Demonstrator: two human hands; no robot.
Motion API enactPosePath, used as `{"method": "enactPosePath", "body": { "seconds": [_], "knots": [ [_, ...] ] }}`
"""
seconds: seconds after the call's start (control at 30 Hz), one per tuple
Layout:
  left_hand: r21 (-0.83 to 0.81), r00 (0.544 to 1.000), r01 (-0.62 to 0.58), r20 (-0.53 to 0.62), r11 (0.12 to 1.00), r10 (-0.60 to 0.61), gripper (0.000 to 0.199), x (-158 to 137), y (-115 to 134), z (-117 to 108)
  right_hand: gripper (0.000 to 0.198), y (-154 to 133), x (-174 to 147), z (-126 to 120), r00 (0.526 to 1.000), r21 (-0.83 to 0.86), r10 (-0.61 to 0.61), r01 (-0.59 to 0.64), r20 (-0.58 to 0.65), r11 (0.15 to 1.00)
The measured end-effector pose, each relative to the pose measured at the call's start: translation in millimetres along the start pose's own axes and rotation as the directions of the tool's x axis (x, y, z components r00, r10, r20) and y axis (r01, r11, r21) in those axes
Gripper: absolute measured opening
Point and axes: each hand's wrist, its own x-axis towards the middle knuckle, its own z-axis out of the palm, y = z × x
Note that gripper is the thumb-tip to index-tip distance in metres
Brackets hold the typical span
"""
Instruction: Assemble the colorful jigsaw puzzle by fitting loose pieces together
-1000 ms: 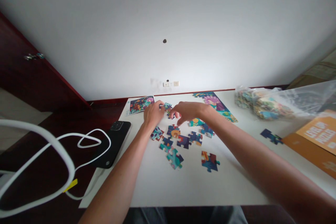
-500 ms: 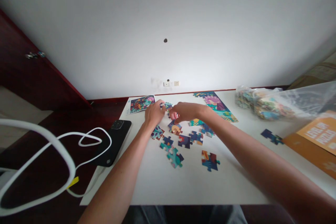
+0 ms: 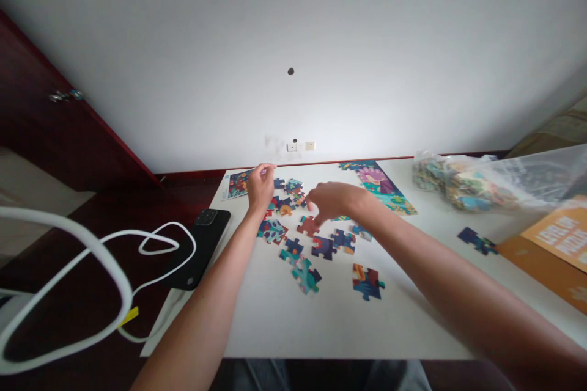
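My left hand [image 3: 261, 188] is raised at the left of the table, over the edge of the printed picture sheet [image 3: 238, 183]. Its fingers are curled together, and I cannot make out anything between them. Over the loose puzzle pieces hovers my right hand [image 3: 337, 200], index finger and thumb apart. Its thumb tip is beside a reddish-brown puzzle piece [image 3: 307, 226]. Nearby lie a dark blue piece [image 3: 323, 248], a piece with an orange curve [image 3: 287, 209] and a teal piece [image 3: 305, 275]. A joined puzzle section [image 3: 376, 180] lies beyond my right wrist.
A lone piece [image 3: 365, 281] lies near the front, and another dark piece [image 3: 477, 241] at the right. Plastic bags of pieces [image 3: 472, 183] and an orange box [image 3: 545, 250] stand on the right. A black phone [image 3: 206, 250] and white cable [image 3: 167, 247] are at the left.
My left hand has moved up and left, away from my right hand, uncovering pieces. A reddish-brown piece now shows where an orange-and-purple one lay. My right hand has shifted slightly right, its fingers spreading.
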Motion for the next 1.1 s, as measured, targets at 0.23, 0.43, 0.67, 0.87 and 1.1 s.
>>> {"method": "enactPosePath", "body": {
  "seconds": [0.23, 0.43, 0.67, 0.87, 1.1],
  "knots": [
    [0.062, 0.999, 0.004, 0.038, 0.998, -0.007, 0.024, -1, 1, 1, 0.049, -29, 4, 12, 0.998, -0.108, 0.029, -0.023, 0.053, 0.994],
    [0.306, 0.979, -0.136, 0.188, 0.942, 0.08, 0.021, -10, 8, 2, 0.033, 9, 13, 7, 0.982, 0.175, -0.148, 0.126, 0.12, 0.977],
    [0.198, 0.75, -0.539, 0.554, 0.819, 0.361, 0.024, -22, 7, 14, 0.032, 87, 21, -2, 0.992, 0.268, 0.077, -0.047, -0.102, 0.962],
    [0.134, 0.65, -0.598, 0.658, 0.79, 0.38, 0.022, -22, 4, 16, 0.034, 94, 26, 4, 0.988, 0.252, 0.108, -0.077, -0.11, 0.965],
    [0.252, 0.705, -0.566, 0.641, 0.785, 0.302, 0.028, -21, 11, 11, 0.036, 81, 33, 12, 0.988, 0.213, 0.05, -0.019, -0.144, 0.977]
  ]
}}
